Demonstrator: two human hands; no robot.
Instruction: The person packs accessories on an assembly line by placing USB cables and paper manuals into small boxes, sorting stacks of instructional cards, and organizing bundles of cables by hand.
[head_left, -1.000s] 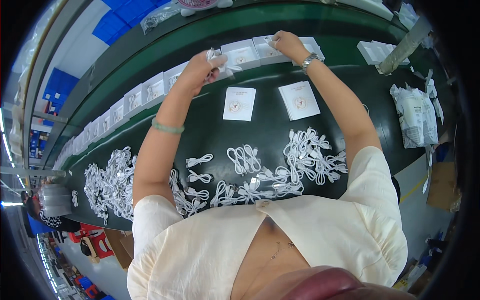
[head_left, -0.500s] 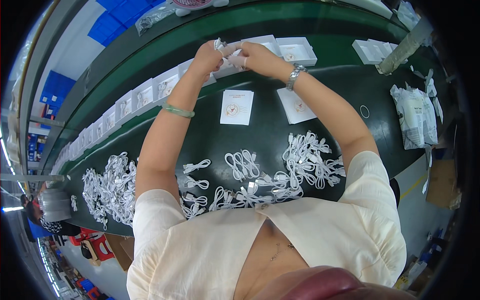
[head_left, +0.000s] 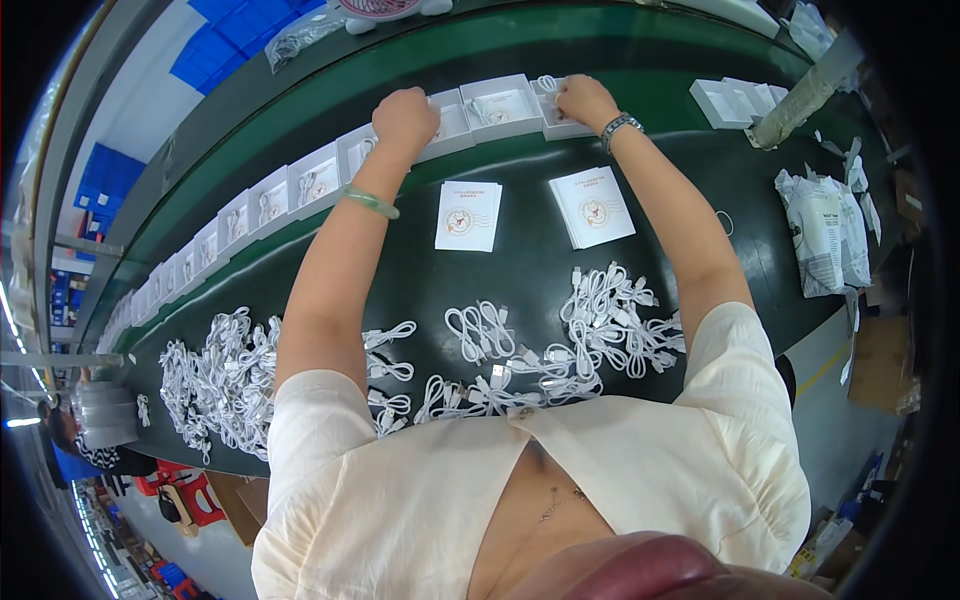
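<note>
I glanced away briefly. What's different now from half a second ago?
The hands, close together then, have parted. The right hand moved right to the nearer row's end box, beside a coiled white cable; its grip is unclear. The left hand shifted slightly left; whether it still holds its cable is hidden. The row of white boxes slid left. Card stacks and cable heaps stayed put.

The surface [head_left: 415, 275] looks smooth and glossy, the cables [head_left: 235, 372] plastic, the boxes [head_left: 503, 131] matt card, the watchband [head_left: 617, 126] shiny metal.
</note>
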